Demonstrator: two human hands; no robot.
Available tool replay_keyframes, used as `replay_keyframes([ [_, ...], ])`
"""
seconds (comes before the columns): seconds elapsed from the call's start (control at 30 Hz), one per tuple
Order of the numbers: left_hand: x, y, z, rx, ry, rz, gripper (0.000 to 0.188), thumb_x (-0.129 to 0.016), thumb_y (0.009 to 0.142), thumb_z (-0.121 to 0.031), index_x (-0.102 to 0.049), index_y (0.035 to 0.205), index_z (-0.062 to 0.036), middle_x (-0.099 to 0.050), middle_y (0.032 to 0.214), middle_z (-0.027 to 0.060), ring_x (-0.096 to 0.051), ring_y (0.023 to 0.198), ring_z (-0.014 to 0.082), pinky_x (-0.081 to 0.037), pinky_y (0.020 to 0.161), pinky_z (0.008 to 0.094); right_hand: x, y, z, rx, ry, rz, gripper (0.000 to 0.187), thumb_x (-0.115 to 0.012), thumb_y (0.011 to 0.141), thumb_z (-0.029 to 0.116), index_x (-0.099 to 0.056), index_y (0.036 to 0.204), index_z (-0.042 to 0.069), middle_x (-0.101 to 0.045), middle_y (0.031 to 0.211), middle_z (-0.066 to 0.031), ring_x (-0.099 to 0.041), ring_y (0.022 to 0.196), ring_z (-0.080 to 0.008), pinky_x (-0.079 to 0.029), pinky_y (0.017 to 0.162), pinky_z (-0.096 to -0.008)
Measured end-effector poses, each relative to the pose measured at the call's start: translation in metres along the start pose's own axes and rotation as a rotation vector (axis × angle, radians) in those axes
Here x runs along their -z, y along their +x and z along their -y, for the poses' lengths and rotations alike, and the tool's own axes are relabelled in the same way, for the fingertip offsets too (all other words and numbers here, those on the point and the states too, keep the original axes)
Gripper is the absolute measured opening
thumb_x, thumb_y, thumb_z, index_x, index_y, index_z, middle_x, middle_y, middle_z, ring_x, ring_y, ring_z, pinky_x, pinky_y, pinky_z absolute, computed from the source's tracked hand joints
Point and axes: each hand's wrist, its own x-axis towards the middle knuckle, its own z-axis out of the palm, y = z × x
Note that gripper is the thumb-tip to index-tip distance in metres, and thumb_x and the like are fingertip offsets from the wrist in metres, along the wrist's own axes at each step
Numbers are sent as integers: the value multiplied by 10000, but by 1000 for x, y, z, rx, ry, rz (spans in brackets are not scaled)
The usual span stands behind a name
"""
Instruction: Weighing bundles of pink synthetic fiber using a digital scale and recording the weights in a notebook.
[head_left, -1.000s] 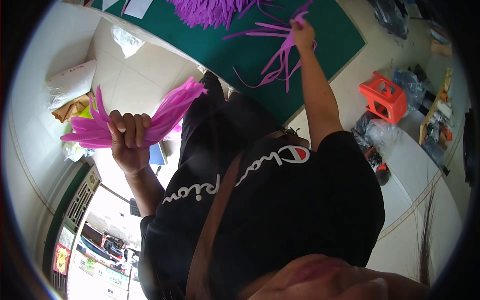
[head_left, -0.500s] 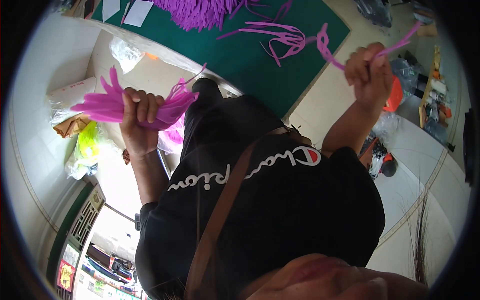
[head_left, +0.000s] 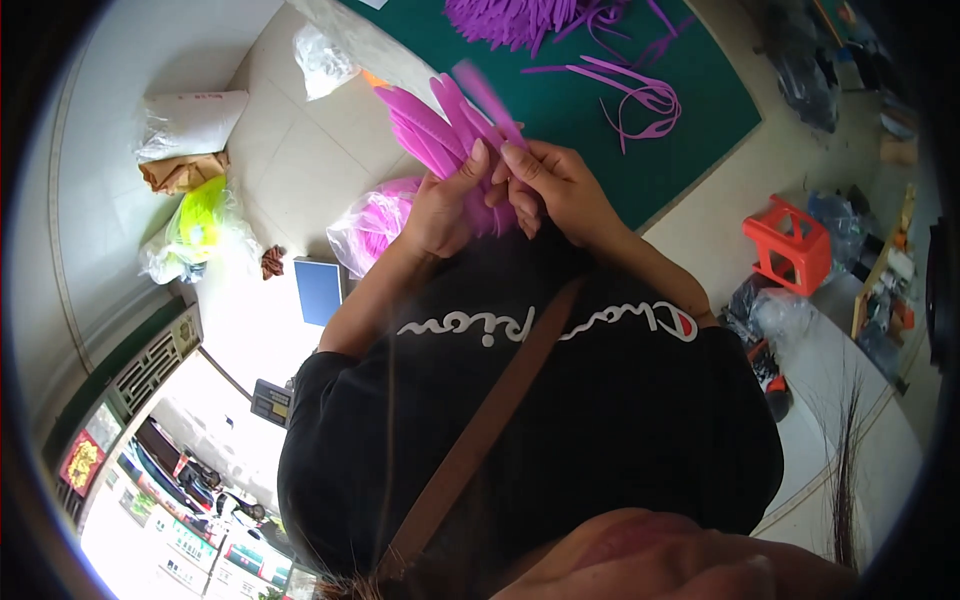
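Observation:
My left hand is closed round a thick bundle of flat pink-purple strips, their ends fanning out above the thumb. Right beside it, my right hand pinches one pink strip, whose upper end is smeared by motion. Both hands meet in front of my chest, and the fingers partly hide the bundle's lower part. Beyond them, a few loose pink strips lie curled on the green tabletop. A large heap of purple strips sits at the table's far edge.
A clear bag of pink strips stands below my left hand. A red plastic stool is on the floor at right, near several plastic bags. At left are a white package, brown paper and a bag with yellow-green contents.
My right hand has come in from the far right to the bundle, now pinching a strip beside it. My left hand has moved right with the bundle. The whole view has shifted.

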Motion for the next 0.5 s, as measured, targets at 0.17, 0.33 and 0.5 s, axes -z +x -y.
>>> replay_keyframes([
  [0.17,-1,-3,4,-14,123,-32,370,-513,930,-245,-491,1197,9,-577,875,63,-523,708,127,-470,622,280,2,1,-2,-30,-207,59,391,-386,978,302,-549,802,-6,-489,520,-32,-469,404,-96,-386,409,-225],
  [0.33,-3,0,15,-82,105,-288,329,-495,931,-239,-525,1136,17,-566,751,65,-484,567,140,-437,555,267,8,-2,12,-200,-366,132,440,-365,968,294,-616,773,-11,-576,575,-61,-548,491,-121,-423,499,-249],
  [0.5,-2,3,12,-92,124,-211,255,-538,920,-213,-573,1042,7,-571,771,42,-485,600,111,-382,510,243,29,1,7,-275,-346,241,423,-389,951,293,-613,812,-38,-631,668,-110,-613,576,-155,-488,578,-267],
])
